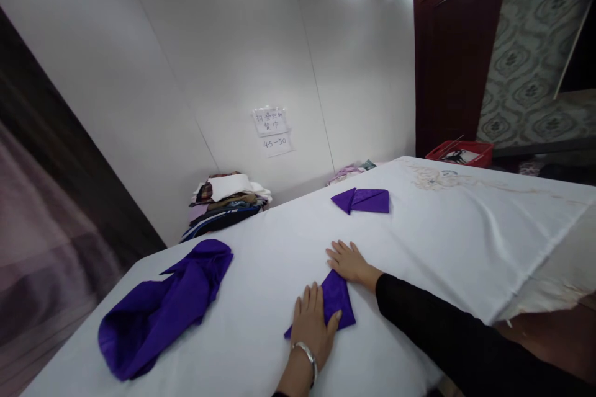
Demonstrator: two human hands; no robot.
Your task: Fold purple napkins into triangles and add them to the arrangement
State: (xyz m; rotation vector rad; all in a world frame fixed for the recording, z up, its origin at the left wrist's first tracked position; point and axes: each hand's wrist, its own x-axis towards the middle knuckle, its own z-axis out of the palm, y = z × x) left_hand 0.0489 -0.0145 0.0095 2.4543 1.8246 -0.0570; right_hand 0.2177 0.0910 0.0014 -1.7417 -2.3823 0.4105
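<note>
A purple cloth napkin (pixel 336 304), folded into a small angular shape, lies on the white-covered table (pixel 261 322) in front of me. Across its left part rests my left hand (pixel 311 317), laid flat with the thumb spread over the fabric. My right hand (pixel 348 262) presses at the napkin's far tip, fingers stretched out on the tablecloth. Farther back sits a second purple napkin (pixel 370 200), folded flat with a pointed left end. To the left a loose purple cloth (pixel 162 310) is crumpled in a long heap.
Piled clothes (pixel 228 201) stand against the white wall behind the table, with more fabric (pixel 347 172) farther right. Handwritten paper signs (pixel 271 130) hang on the wall. A red basket (pixel 484 155) is beyond the table's far right edge.
</note>
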